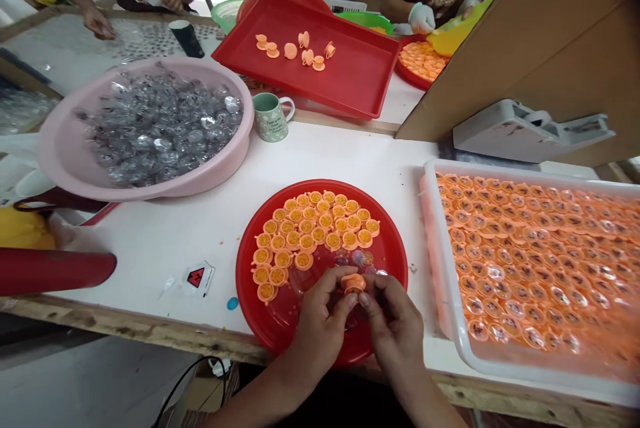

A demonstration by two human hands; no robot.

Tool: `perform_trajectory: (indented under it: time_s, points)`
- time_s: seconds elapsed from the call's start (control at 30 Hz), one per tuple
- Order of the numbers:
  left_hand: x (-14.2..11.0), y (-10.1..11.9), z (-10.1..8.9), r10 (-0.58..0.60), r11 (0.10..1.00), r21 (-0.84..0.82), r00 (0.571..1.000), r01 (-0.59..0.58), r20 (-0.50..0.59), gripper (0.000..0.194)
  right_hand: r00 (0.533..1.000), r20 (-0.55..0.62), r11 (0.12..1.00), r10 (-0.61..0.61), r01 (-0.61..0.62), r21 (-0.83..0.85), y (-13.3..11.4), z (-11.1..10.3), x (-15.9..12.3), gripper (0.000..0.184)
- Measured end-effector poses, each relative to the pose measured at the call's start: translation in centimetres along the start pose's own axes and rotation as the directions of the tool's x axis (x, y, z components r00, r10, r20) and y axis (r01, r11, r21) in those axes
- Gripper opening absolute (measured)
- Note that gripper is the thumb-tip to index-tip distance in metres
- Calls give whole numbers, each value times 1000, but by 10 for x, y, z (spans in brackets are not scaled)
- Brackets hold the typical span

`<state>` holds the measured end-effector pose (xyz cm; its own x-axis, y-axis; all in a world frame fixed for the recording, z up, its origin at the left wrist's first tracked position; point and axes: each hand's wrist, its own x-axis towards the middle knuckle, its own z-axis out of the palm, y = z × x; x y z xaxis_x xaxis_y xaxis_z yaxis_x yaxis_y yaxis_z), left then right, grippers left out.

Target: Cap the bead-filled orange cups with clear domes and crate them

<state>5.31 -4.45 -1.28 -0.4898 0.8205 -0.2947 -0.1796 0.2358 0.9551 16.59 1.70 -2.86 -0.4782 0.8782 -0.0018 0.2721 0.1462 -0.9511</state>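
Left hand (323, 318) and right hand (393, 318) — both grips closed on one orange toy cup (354, 283), fingertips opposed, presumably to steady it; it sits above the red round tray (321, 184), filled cups (293, 239) beyond the grip.

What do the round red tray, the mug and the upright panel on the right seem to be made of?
The round red tray looks like glossy plastic: evenly colored, with soft reflections. The mug is probably glazed ceramic, given its pale green sheen and printed lettering, though coated metal is possible. The upright panel seems to be matte corrugated cardboard, plain brown.
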Motion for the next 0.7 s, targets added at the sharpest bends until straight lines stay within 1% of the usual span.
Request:
perform_trajectory:
  time_s: [0.07, 0.13, 0.2, 0.27, 0.4, 0.47, 0.5, 0.53, 0.6, 0.67, 0.7]
  points:
    - [3, 3, -2, -59, 997, -54, 998, 59, 8, 26, 997, 39, 996, 69, -71, 60, 1, -2, 4, 16]
    - [5, 7, -4, -81, 992, -95, 997, 79, -20, 23, 992, 100, 993, 82, -91, 81, 1, -2, 6, 20]
    - [5, 8, -4, -103, 986, -138, 994, 96, -44, 22, 990, 132, 995, 56, -66, 69, 1, -2, 7, 21]
    - [3, 5, -4, -128, 978, -171, 991, 118, -49, 22, 993, 117, 1000, 13, -15, 21, 3, 1, 3, 19]
    - [-3, -4, -2, -117, 985, -132, 992, 110, -43, 16, 994, 76, 989, -82, 91, -118, 8, 6, -11, 21]
    - [-4, -7, -2, -110, 989, -107, 991, 102, -73, 14, 992, 62, 984, -107, 114, -139, 10, 7, -13, 21]
    - [-4, -8, -3, -116, 989, -107, 989, 106, -89, 14, 993, 62, 986, -100, 108, -127, 11, 6, -13, 21]
    - [-4, -8, -3, -127, 987, -113, 987, 116, -94, 15, 994, 79, 992, -75, 82, -95, 11, 5, -11, 20]
    - [-3, -6, -4, -147, 982, -132, 986, 137, -72, 16, 984, 174, 999, 26, -31, 28, 11, 2, -5, 18]
    - [-3, -5, -5, -156, 979, -136, 988, 154, -10, 20, 951, 282, 971, 129, -179, 160, 8, -1, 0, 15]
    - [-3, -4, -6, -154, 981, -119, 988, 155, 19, 23, 938, 305, 949, 164, -235, 211, 6, -3, 1, 15]
